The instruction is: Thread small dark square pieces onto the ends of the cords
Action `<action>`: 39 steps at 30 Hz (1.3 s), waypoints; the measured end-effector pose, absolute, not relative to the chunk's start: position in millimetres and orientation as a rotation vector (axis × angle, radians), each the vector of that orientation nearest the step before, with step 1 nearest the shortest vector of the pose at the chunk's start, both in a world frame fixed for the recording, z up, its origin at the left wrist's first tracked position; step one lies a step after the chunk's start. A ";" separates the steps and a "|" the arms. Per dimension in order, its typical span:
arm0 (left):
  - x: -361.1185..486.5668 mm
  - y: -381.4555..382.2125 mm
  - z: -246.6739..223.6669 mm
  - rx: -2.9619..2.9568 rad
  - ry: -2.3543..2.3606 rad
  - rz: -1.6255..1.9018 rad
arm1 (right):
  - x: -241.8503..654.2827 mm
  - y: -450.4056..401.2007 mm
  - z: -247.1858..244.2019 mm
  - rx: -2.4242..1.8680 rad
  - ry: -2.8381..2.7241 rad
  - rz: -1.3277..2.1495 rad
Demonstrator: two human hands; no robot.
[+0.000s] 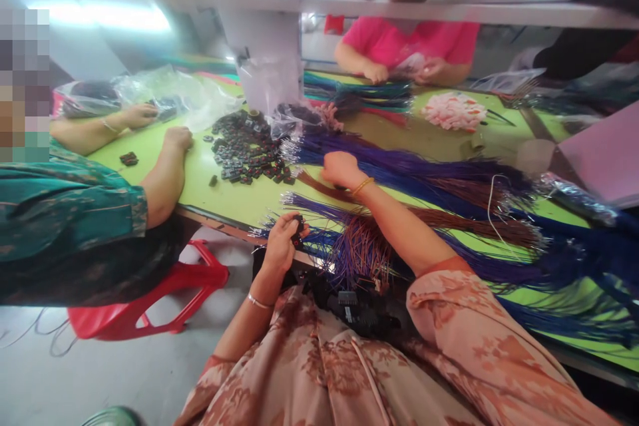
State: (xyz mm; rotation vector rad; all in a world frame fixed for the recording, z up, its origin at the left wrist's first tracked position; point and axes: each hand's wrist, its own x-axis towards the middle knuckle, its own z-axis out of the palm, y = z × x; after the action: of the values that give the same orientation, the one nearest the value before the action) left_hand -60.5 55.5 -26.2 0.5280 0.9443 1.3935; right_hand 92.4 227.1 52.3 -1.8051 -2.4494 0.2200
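My left hand is at the table's near edge, thumb and fingers closed on a small black plastic connector housing. Farther forward, my right hand lies over the brown wire bundle, its fingers curled downward. Whatever its fingertips pinch is hidden beneath the hand. Purple wires with bare silvery ends run just beyond it. Between my arms, a tangle of blue and brown wires hangs over the edge toward my lap. A heap of black connector housings lies left of my right hand.
To the left, a co-worker's arms rest on the green table, above a red stool. Across the table sits a person in pink by a pile of pink pieces. A shelf spans overhead.
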 end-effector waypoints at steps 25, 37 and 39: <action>-59.2 55.3 -28.9 0.520 0.915 1.405 | 70.6 137.8 48.0 -1.013 -2.027 1.051; -61.2 57.5 -33.2 0.520 0.906 1.382 | 92.8 110.2 6.0 -1.044 -2.125 0.895; -61.7 57.4 -33.7 0.529 0.906 1.378 | 92.6 109.8 7.3 -1.041 -2.162 0.854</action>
State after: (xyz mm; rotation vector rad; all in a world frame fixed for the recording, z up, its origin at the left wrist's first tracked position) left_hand -61.7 57.4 -33.7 0.5294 0.9061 1.3777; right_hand 92.6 109.8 7.3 -1.0410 -2.1624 0.8537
